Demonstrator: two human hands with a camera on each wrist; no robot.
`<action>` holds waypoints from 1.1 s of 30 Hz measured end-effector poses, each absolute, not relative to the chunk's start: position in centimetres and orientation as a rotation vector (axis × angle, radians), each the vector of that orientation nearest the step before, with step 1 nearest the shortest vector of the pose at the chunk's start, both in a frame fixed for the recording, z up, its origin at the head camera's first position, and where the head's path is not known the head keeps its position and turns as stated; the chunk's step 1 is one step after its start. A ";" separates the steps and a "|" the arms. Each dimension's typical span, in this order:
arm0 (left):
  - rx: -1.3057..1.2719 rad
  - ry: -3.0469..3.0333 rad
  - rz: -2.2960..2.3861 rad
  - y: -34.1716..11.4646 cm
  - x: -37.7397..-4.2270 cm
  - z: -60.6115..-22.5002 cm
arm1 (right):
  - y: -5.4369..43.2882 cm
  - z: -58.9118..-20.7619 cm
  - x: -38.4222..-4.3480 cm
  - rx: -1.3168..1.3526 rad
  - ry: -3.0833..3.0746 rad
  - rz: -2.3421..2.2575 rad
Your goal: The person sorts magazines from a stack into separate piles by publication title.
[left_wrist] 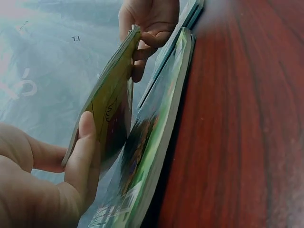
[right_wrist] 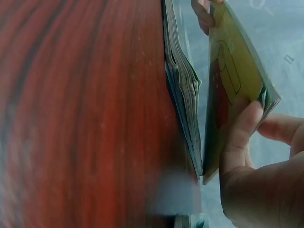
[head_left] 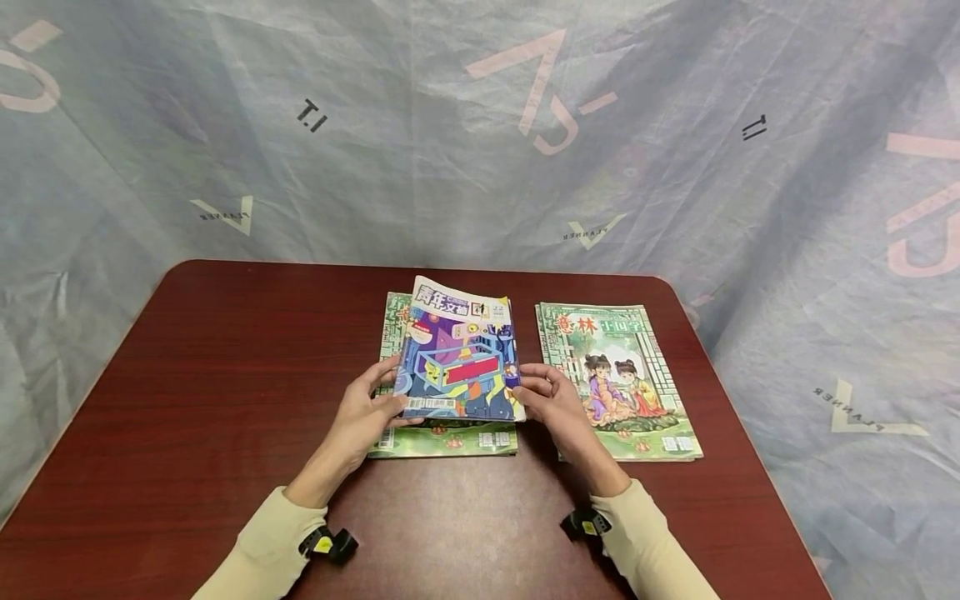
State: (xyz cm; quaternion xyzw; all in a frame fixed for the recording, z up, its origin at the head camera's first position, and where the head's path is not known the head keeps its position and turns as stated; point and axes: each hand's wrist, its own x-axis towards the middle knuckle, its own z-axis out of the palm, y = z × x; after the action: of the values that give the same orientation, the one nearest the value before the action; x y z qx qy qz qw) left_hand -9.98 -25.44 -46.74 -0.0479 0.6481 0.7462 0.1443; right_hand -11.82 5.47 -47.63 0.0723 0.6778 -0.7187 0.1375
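Observation:
Both hands hold a purple and blue magazine [head_left: 461, 358] by its two sides, tilted above a green-bordered magazine stack [head_left: 450, 442] in the head view. My left hand [head_left: 363, 417] pinches the left edge near the lower corner, thumb on the cover side. On the opposite edge, my right hand [head_left: 551, 404] pinches near the lower right corner. The left wrist view shows the held magazine's yellowish back [left_wrist: 114, 99] raised at an angle over the stack, near edge lifted. In the right wrist view, its far side leans down close to the stack's page edges [right_wrist: 183, 76].
A second green magazine pile [head_left: 622, 383], its cover showing two cartoon children, lies on the right beside my right hand. Everything lies on a dark red wooden table [head_left: 225, 375]. A grey printed curtain [head_left: 480, 150] hangs behind the table and along its sides.

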 end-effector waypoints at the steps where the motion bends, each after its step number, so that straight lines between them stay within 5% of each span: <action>1: -0.134 1.879 2.148 -25.4 -10.0 -46.8 | 5.4 -47.6 -11.8 0.219 1.961 -2.084; 33: -0.044 2.172 2.099 -25.3 -9.2 -47.4 | 4.1 -47.9 -10.8 0.211 2.034 -2.235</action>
State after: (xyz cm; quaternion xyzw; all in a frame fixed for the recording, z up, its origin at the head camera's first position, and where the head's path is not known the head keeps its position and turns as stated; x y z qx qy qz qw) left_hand -9.17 -25.25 -47.43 -0.0146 0.7177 0.6936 0.0602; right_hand -10.76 4.08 -47.93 0.0694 0.6705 -0.7365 0.0561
